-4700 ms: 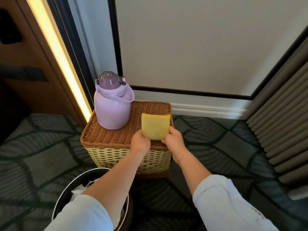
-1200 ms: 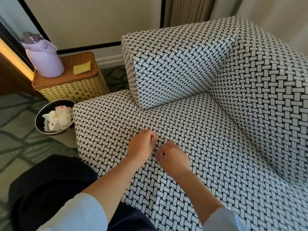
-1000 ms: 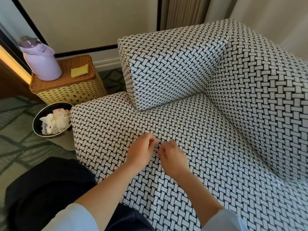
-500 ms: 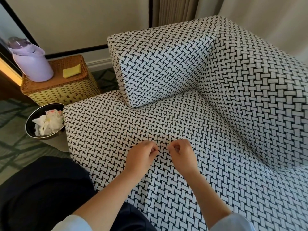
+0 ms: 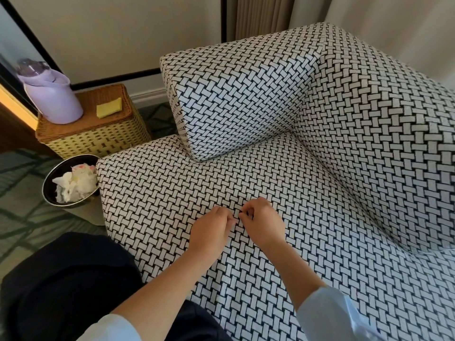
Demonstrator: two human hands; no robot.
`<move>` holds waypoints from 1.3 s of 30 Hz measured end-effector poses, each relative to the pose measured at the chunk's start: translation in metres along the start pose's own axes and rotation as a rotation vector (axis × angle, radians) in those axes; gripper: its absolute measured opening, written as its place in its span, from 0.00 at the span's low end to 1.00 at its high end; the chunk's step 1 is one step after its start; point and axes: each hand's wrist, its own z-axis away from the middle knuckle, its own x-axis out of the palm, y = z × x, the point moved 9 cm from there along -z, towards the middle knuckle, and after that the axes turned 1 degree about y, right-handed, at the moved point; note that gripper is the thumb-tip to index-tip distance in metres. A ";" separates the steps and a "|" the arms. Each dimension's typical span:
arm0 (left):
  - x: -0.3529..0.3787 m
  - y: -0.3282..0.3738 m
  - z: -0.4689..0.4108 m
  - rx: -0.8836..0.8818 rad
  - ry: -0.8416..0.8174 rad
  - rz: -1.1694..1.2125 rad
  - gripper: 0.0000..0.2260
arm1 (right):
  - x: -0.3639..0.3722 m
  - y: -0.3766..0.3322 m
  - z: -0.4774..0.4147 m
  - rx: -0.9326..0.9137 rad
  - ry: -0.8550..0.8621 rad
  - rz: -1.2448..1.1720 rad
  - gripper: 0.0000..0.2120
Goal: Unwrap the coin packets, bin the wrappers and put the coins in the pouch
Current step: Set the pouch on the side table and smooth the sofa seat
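Observation:
My left hand (image 5: 211,230) and my right hand (image 5: 263,222) rest side by side on the black-and-white woven sofa seat (image 5: 160,193). Their fingers are curled and the fingertips nearly touch each other. No coin packet shows in or between them; whatever lies under the fingers is hidden. The yellow pouch (image 5: 109,107) lies flat on top of the wicker basket (image 5: 98,136) at the far left. Beside the seat's left edge, the round black bin (image 5: 49,178) on the floor holds crumpled white wrappers (image 5: 76,183).
A lilac jug (image 5: 51,94) stands on the wicker basket beside the pouch. A woven-pattern cushion (image 5: 234,94) and the sofa back (image 5: 381,119) rise behind my hands. My dark-clothed leg (image 5: 61,279) is at lower left, over patterned carpet (image 5: 22,217).
Earlier both hands held the yellow pouch on the wicker basket; the view then swung right to the sofa. In the last second my right hand shifted slightly up beside the left.

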 end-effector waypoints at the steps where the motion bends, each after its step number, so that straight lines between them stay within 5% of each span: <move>1: 0.000 0.000 0.000 0.005 0.002 0.002 0.08 | 0.001 0.000 -0.001 0.000 0.000 0.005 0.02; 10: -0.003 0.004 0.000 0.077 0.021 -0.032 0.08 | 0.011 -0.011 0.003 -0.056 -0.004 0.213 0.07; 15: 0.003 0.006 0.001 0.086 -0.022 -0.084 0.08 | 0.010 -0.011 0.025 -0.027 0.044 -0.079 0.07; 22: -0.016 -0.019 0.000 -0.102 0.077 0.507 0.06 | 0.028 -0.025 0.036 0.181 0.001 -0.734 0.08; 28: -0.033 -0.049 0.001 -0.265 0.172 0.791 0.04 | 0.038 -0.052 0.022 0.262 -0.067 -0.893 0.09; 39: -0.152 -0.211 -0.025 -0.507 0.534 0.921 0.08 | 0.098 -0.265 -0.069 0.000 -0.354 -0.840 0.10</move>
